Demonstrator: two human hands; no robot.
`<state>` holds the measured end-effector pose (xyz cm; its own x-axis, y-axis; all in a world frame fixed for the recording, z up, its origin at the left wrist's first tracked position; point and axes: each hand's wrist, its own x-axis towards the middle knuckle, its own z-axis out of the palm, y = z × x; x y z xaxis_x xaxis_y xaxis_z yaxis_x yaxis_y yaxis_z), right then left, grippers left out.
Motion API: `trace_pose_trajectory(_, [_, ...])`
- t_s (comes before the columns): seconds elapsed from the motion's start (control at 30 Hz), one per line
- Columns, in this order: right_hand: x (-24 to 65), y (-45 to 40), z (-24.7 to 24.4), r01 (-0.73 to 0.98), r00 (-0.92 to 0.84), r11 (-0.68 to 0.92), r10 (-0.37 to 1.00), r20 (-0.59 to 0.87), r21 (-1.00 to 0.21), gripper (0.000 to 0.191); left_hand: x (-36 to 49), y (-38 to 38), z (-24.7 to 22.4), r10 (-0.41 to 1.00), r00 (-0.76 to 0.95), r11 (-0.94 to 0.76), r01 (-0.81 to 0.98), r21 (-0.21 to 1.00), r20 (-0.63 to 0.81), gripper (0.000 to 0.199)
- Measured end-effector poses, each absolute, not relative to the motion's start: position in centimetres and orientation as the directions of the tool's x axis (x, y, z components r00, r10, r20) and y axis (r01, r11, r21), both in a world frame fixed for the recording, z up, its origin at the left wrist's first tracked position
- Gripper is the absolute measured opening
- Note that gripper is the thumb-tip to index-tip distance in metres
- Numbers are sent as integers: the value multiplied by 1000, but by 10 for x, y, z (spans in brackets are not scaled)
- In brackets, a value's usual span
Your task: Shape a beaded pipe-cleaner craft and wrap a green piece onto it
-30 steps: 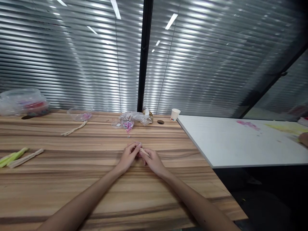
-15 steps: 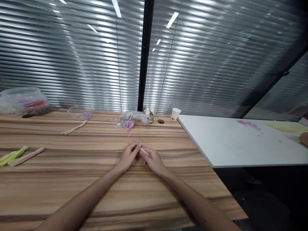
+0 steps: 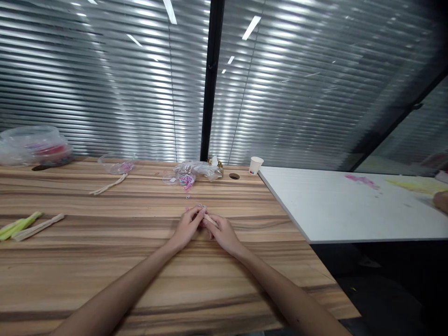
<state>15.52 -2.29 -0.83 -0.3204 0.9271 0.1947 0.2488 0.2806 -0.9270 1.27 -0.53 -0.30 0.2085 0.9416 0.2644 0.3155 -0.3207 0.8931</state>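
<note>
Both hands meet on the wooden table (image 3: 105,261), fingertips together around a small pale stick (image 3: 210,219). The left hand (image 3: 187,228) curls its fingers onto the near end of the stick, and the right hand (image 3: 224,235) pinches it from the other side — the stick pokes out between them, tilted a little. Something tiny sits at its tip, too small to make out.

Just beyond the hands lies a clear bag (image 3: 196,170) with pink bits spilling from it, and a few loose bits dot the wood between bag and hands. Further left of that bag is a second clear bag (image 3: 117,164) with a pale cord (image 3: 108,186) trailing from it. Well to the left of the left hand lie green and pale sticks (image 3: 24,225) side by side, and far behind them a plastic tub (image 3: 35,147).

Beyond the right hand, a paper cup (image 3: 255,165) stands at the corner where a white table (image 3: 350,214) adjoins. At the far right edge, another person's hand (image 3: 441,201) rests on that white table.
</note>
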Motion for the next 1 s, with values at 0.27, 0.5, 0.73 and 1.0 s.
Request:
trace_pose_trajectory(0.27, [155,-24,-7,275,-316,293,927,202,-916,27,14,-6,-2,937,235,-327,345,880,257,36])
trace_pose_trajectory(0.5, [155,-25,-5,303,-317,326,921,227,-896,28,14,-7,-1,924,267,-354,331,875,273,35])
trace_pose_trajectory(0.73, [154,-25,-4,316,-317,312,925,210,-896,26,15,-8,-1,925,269,-353,339,872,270,34])
trace_pose_trajectory(1.0, [155,-26,-4,337,-315,325,923,219,-884,28,15,-8,1,921,275,-362,336,870,277,34])
